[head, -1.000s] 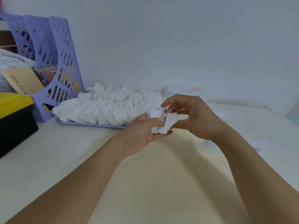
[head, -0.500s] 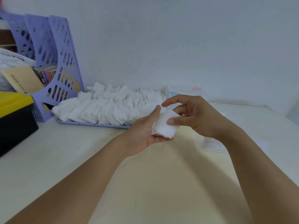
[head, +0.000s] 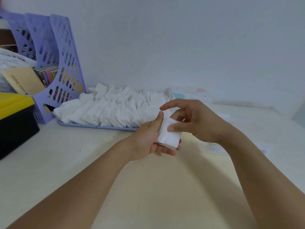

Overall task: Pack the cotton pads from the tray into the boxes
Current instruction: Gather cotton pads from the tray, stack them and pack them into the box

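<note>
1. The tray (head: pixel 99 126) — pale purple, flat — lies beyond the left hand (head: pixel 146 138) and is heaped with loose white pads (head: pixel 112 106), which hide all but its near rim.
2. A white box (head: pixel 192 95) with pink and blue marks stands beyond the right hand (head: pixel 196 120), just past the tray's right end; what it holds cannot be told.
3. A flat white box or leaflet (head: pixel 217 148) with small print lies on the table (head: pixel 66 162) under the right wrist, partly hidden by it.
4. A purple file rack (head: pixel 54 63) stands far to the left of both hands; it holds coloured booklets and a tan box (head: pixel 23 81).
5. A black bin (head: pixel 16 128) with a yellow lid sits left of the left hand, in front of the rack.
6. A small stack (head: pixel 170 134) of pads is held between the hands, above the table and nearer than the tray.
7. The left hand grips the stack — thumb along its left edge, fingers curled beneath it.
8. The right hand touches the stack from the right: its thumb presses the top pad, the index finger is raised and stretched out above it, and the other fingers curl behind the stack.
</note>
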Available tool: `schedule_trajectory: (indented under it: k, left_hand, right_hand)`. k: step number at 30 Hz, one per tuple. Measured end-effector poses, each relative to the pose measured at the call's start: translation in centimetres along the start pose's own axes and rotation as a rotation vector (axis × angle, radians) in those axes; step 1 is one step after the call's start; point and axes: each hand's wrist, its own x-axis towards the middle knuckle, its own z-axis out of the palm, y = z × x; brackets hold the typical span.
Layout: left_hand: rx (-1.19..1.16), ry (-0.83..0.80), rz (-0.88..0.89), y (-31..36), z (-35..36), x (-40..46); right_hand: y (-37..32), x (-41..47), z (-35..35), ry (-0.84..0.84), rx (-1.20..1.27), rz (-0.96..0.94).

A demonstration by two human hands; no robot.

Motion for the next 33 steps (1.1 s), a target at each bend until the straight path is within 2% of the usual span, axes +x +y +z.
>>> schedule_trajectory:
  k: [5, 7, 10, 13, 18, 20, 22, 24, 26, 28, 31, 33]
  left_hand:
    - [-0.012, -0.076, 0.001, -0.2, -0.1, 0.1]
    - [-0.027, -0.113, 0.029, -0.1, -0.2, 0.1]
    - [0.031, -0.102, 0.097, -0.3, -0.5, 0.2]
    - [0.054, -0.052, 0.106, -0.2, -0.2, 0.2]
    - [-0.065, 0.093, 0.145, 0.8, 1.6, 0.5]
    - [-0.03, 0.229, 0.213, 1.2, 3.0, 1.0]
    - [0.215, 0.379, 0.371, 1.5, 3.6, 1.6]
    - [0.641, 0.39, 0.549, 1.9, 5.0, 2.5]
    - [0.938, 0.281, 0.579, 1.7, 6.5, 3.7]
    - [1.092, 0.201, 0.485, 1.1, 8.0, 4.8]
    - [1.248, 0.18, 0.426, -0.7, 9.3, 6.2]
    - [1.302, 0.201, 0.45, -1.8, 9.2, 6.5]
  right_hand:
    - [0.6, 0.3, 0.3, 0.069, -0.213, 0.017]
    - [0.8, 0.3, 0.6, 0.035, -0.279, 0.05]
    - [1.0, 0.4, 0.7, -0.045, -0.254, 0.033]
    - [0.4, 0.0, 0.1, 0.009, -0.208, 0.021]
    - [-1.5, -0.7, -1.0, 0.105, -0.114, 0.045]
    - [-2.0, -1.8, -2.6, 0.332, -0.024, 0.11]
    - [-1.2, -2.5, -5.0, 0.636, 0.026, 0.196]
    - [0.2, -4.2, -8.4, 0.794, -0.155, 0.364]
    - [1.8, -5.9, -11.1, 0.786, -0.356, 0.564]
    - [3.1, -6.7, -12.6, 0.707, -0.44, 0.689]
    - [4.9, -7.3, -13.1, 0.567, -0.496, 0.754]
    - [5.9, -7.3, -13.2, 0.554, -0.549, 0.749]
